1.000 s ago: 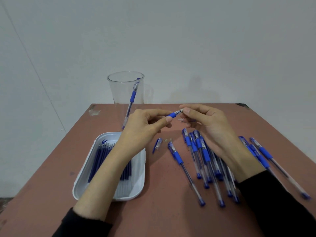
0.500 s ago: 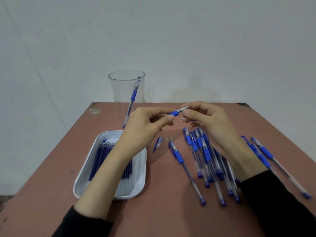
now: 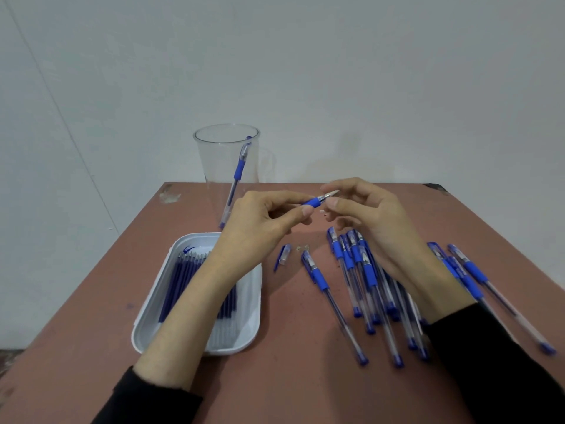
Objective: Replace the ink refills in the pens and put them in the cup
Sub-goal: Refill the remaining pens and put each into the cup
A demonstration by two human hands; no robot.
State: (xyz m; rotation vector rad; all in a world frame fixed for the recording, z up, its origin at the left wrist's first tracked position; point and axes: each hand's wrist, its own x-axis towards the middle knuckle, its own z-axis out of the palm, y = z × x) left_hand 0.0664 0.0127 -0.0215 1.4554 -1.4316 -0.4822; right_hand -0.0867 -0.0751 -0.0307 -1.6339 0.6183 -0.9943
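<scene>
Right hand [image 3: 376,215] has left the silver tip [image 3: 331,194], fingers loose; left hand [image 3: 260,223] pinches blue-gripped pen [image 3: 315,201].

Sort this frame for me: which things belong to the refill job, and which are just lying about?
Job:
- held pen, gripped by the left hand
- right hand by its tip
- cup with one pen inside
- tray of refills
- pile of pens
- loose cap

Lying about:
- small scraps beside the cap
- pale scuff at the table corner
</scene>
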